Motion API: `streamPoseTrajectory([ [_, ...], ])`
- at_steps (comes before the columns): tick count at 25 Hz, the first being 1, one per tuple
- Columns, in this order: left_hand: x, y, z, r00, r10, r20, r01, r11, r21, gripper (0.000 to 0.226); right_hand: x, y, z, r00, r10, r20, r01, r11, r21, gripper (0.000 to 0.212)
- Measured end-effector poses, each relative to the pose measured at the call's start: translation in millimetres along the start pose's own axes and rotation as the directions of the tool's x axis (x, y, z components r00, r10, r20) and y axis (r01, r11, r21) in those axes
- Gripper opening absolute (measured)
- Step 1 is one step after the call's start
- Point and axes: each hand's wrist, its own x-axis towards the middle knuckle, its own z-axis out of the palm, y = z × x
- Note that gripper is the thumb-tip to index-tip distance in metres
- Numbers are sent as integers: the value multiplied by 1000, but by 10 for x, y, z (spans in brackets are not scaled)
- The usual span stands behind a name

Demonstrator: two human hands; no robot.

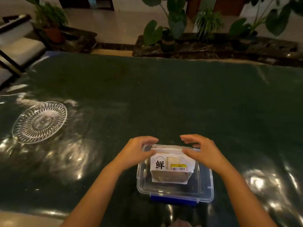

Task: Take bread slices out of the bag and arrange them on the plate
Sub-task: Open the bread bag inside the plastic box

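Note:
A white bread bag [170, 167] with a black character and a yellow label stands on a clear plastic box [205, 189] near the table's front edge. Its sealed top strip runs between my two hands. My left hand [137, 151] pinches the bag's top left corner. My right hand [198, 151] hovers at the top right corner, thumb touching the strip, fingers curled and apart. A clear cut-glass plate [40, 122] lies far to the left with nothing on it. The bread inside the bag is mostly hidden.
The table [164, 99] is covered in dark green, glossy sheeting. The box has a blue clip [173, 199] on its near side. Potted plants [168, 30] and a dark stone ledge stand beyond the far edge. A chair [14, 48] is at the back left.

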Motion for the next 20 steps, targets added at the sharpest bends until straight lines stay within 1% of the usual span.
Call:
streamPoseTrajectory([
  [3,1,-19,144,998,-17,52,18,999,-27,38,-128,140,26,992,113,-54,-108,990,87,42],
  [7,50,-21,237,999,-34,-5,33,996,-80,32,-199,202,69,985,149,-86,-136,981,135,38],
  [10,25,-17,248,995,-48,-85,42,997,-72,26,-158,154,64,988,127,-92,-120,990,76,26],
  [13,3,-11,200,992,-36,-123,31,999,-40,23,-99,106,49,987,142,-79,-141,990,25,17],
  [16,-9,5,205,989,-58,-133,50,997,-59,16,-57,103,26,982,180,-50,-182,983,-38,12],
  [20,4,13,216,987,-79,-143,73,996,-43,15,-29,139,30,975,212,-74,-213,977,-9,5],
])
